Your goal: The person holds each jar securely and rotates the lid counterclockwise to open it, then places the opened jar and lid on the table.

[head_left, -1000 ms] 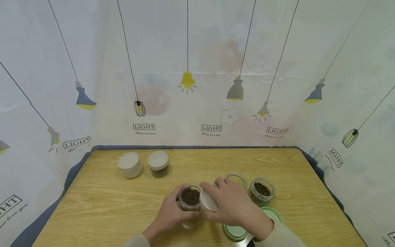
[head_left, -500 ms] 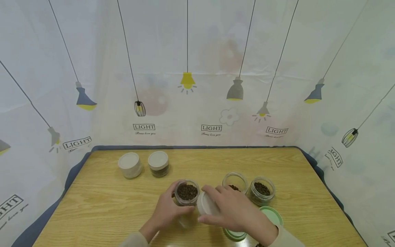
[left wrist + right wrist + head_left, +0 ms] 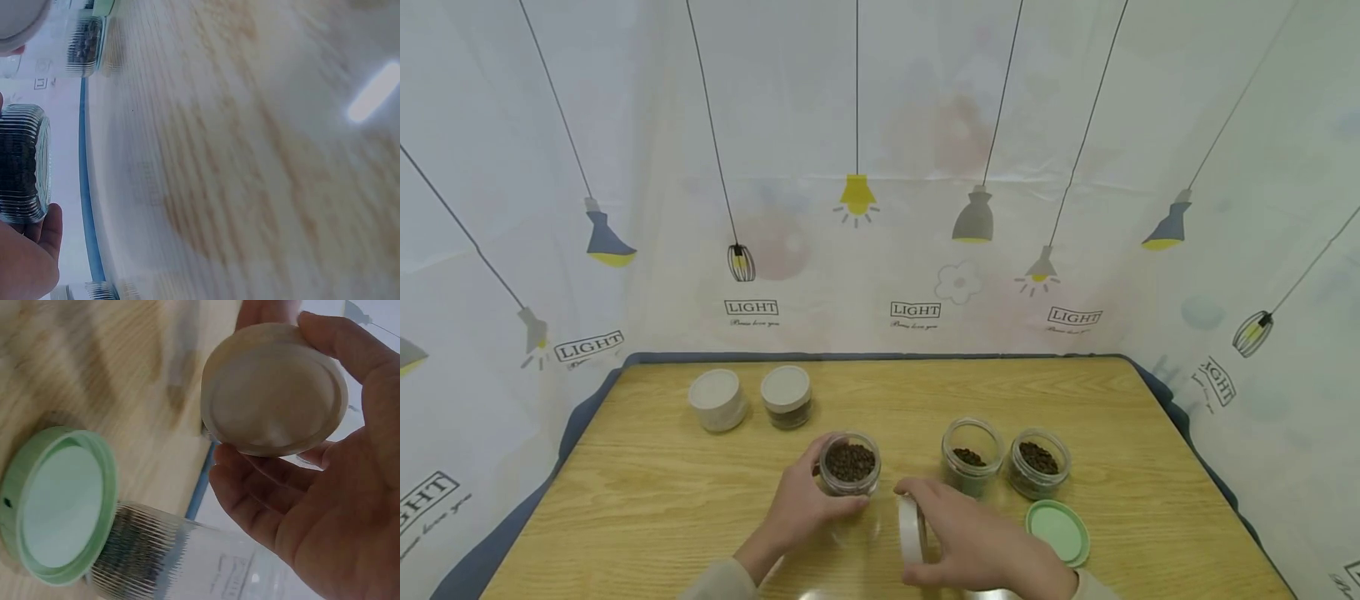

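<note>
My left hand (image 3: 808, 500) grips a clear glass jar (image 3: 850, 462) of dark brown coffee-bean-like bits, its mouth uncovered. In the left wrist view the jar's ribbed side (image 3: 22, 162) shows, with the left hand (image 3: 28, 265) under it. To its right, my right hand (image 3: 977, 542) holds a white round lid (image 3: 912, 533) by the rim, turned up on edge. The right wrist view shows one broad face of the lid (image 3: 275, 394), pinched between thumb and fingers of the right hand (image 3: 344, 500). A gap separates lid and jar.
Beyond the right hand stand two uncovered jars, one with few brown bits (image 3: 968, 479) and one fuller (image 3: 1039, 467). A green lid (image 3: 1057, 533) lies in front of them. Two white-lidded jars, one pale (image 3: 717, 400) and one part dark (image 3: 787, 398), stand at back left.
The left hand's jar has shifted slightly left and away from me. The right hand has drawn the white lid off to the right and turned it on edge, widening the gap.
</note>
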A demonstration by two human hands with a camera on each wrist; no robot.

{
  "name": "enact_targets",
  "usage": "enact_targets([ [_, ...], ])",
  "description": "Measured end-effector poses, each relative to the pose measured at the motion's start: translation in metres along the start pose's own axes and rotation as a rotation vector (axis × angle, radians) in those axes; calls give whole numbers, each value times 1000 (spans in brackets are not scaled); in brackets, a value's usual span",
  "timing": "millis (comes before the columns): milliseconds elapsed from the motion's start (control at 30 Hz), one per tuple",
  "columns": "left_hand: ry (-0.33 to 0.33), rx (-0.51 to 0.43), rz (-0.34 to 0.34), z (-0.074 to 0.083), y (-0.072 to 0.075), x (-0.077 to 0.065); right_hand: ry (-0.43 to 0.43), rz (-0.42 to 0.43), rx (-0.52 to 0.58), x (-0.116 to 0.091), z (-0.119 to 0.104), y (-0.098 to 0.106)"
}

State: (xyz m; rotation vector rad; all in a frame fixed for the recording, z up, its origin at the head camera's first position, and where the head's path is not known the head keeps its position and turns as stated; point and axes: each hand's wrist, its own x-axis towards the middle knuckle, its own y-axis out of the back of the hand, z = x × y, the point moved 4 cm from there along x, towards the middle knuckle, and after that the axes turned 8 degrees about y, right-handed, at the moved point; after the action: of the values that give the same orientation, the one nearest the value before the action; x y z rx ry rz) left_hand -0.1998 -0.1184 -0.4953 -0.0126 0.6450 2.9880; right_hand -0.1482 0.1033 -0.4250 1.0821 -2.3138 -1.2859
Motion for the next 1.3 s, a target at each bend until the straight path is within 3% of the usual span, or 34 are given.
enact_targets([
  [200,9,-2,1,1,1,0,42,-27,23,3,10,-17],
  [467,23,0,-4,-2,0,2,179,33,22,10,19,-41],
  [700,26,-11,-8,-2,-1,2,209,49,46,13,27,-56],
  [800,31,-11,-10,-2,-2,2,213,67,-56,13,29,-59],
  [933,41,-10,-16,-1,-3,2,230,112,-302,14,28,-63],
  [1000,45,-9,-21,-1,-4,2,233,126,-375,13,27,-65],
  [1300,49,-16,-33,-1,-6,3,223,123,-424,14,26,-65],
])
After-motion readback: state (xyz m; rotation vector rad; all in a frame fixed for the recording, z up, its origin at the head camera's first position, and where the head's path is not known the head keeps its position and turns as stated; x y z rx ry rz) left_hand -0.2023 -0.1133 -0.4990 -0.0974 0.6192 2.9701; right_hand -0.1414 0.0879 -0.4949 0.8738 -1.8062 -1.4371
